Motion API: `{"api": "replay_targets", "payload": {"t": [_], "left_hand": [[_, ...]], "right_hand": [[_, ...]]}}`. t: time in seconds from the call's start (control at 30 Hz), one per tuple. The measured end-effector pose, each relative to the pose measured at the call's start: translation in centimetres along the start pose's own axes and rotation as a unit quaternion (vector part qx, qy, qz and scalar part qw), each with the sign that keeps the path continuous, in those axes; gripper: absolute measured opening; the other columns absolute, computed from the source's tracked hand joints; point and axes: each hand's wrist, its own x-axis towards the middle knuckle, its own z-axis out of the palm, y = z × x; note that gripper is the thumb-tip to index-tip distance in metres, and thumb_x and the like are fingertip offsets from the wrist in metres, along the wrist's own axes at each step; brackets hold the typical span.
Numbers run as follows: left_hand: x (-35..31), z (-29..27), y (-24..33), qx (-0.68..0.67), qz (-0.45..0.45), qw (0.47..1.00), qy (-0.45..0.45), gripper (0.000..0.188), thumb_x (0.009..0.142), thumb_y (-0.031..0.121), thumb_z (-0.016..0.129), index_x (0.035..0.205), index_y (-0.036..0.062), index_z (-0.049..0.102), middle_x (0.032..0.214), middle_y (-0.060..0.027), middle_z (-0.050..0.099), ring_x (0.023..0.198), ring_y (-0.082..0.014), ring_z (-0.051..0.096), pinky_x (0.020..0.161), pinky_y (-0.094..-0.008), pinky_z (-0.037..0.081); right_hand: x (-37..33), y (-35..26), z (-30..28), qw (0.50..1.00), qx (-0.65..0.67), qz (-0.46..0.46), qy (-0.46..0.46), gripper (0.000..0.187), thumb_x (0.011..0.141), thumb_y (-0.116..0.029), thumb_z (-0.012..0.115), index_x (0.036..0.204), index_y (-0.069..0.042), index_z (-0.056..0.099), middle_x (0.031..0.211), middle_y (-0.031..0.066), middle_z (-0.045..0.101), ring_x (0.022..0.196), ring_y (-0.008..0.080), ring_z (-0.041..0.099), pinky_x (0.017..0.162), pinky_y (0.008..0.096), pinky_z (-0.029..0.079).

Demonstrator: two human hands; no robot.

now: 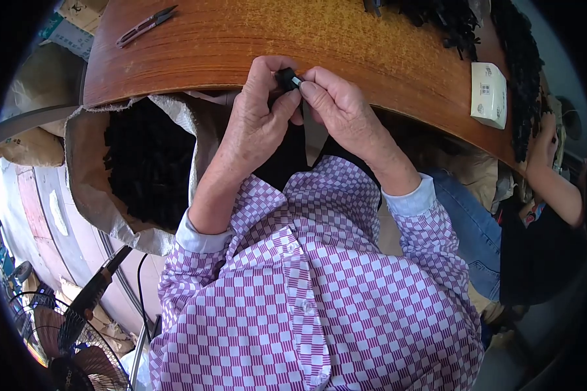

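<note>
The left hand (257, 124) is closed in a pinch, thumb and curled fingers gripping a small black piece (284, 78) with a short pale part at its right. The right hand (346, 109) is closed too, its thumb and bent forefinger meeting at that pale end; the fingers hide much of the piece, so its exact shape cannot be told. The hands nearly touch, and the piece sits between them at the near edge of the tabletop (241, 39).

The step in hand looks like close two-handed fingertip work on this one piece. The next move seems to call for a steady left pinch and fine control from the right thumb and forefinger, since so little of the piece is free to grasp.

Beside the left forearm, an open sack (76, 173) holds many black pieces (150, 163). Farther out, thread snips (147, 27) lie at the tabletop's far left, a dark heap (447, 19) lies at the far right, and a pale soft packet (488, 96) lies nearer, by a co-worker's forearm (561, 189).
</note>
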Motion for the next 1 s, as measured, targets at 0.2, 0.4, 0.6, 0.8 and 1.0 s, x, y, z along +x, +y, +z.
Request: {"api": "replay_targets", "payload": {"t": [0.2,0.4,0.6,0.8,1.0], "left_hand": [[-0.8,0.5,-0.8,0.162,0.078,0.979,0.093,0.025,0.086,-0.008,0.051,0.108,0.0005,0.043,0.073,-0.0093,0.057,0.061,-0.0155,0.059,0.055,-0.0268,0.047],[-1.5,-0.5,0.2,0.239,0.066,0.962,0.111,0.027,0.085,-0.005,0.055,0.109,0.0018,0.045,0.075,-0.0118,0.057,0.065,-0.0186,0.06,0.059,-0.0292,0.049],[-5.8,-9.3,1.7,0.47,-0.063,0.847,0.241,0.032,0.085,0.004,0.056,0.115,0.0076,0.048,0.09,-0.0148,0.061,0.073,-0.0248,0.061,0.068,-0.0322,0.049],[-8.8,-14.1,1.4,0.642,-0.028,0.731,0.23,0.035,0.087,0.013,0.058,0.12,0.0103,0.05,0.113,-0.0148,0.056,0.103,-0.0327,0.057,0.086,-0.0411,0.046],[-4.0,-7.3,2.2,0.362,0.018,0.906,0.22,0.047,0.084,0.001,0.061,0.128,0.0072,0.047,0.113,-0.0121,0.057,0.088,-0.0165,0.06,0.07,-0.0259,0.049]], "right_hand": [[0.6,0.1,1.8,0.996,0.063,-0.06,0.022,0.011,0.096,-0.007,0.046,0.097,0.0,0.055,0.073,0.0003,0.055,0.067,0.0076,0.054,0.06,0.0231,0.046],[0.8,-0.3,2.0,0.993,0.079,-0.083,0.041,0.015,0.097,-0.015,0.049,0.098,-0.002,0.056,0.073,0.0011,0.057,0.07,0.0087,0.056,0.061,0.0235,0.047],[3.8,1.1,-5.7,0.957,-0.198,-0.157,0.143,0.022,0.092,-0.025,0.057,0.098,-0.004,0.056,0.061,0.0004,0.055,0.046,0.0079,0.048,0.039,0.0193,0.036],[9.4,0.9,-10.1,0.892,-0.31,-0.194,0.266,0.031,0.086,-0.026,0.066,0.105,-0.004,0.054,0.057,0.0034,0.055,0.046,0.0094,0.051,0.039,0.0202,0.04],[13.0,2.4,-9.7,0.888,-0.297,-0.235,0.262,0.017,0.089,-0.019,0.062,0.086,-0.003,0.063,0.07,0.0052,0.065,0.06,0.0114,0.061,0.057,0.0244,0.051]]}}
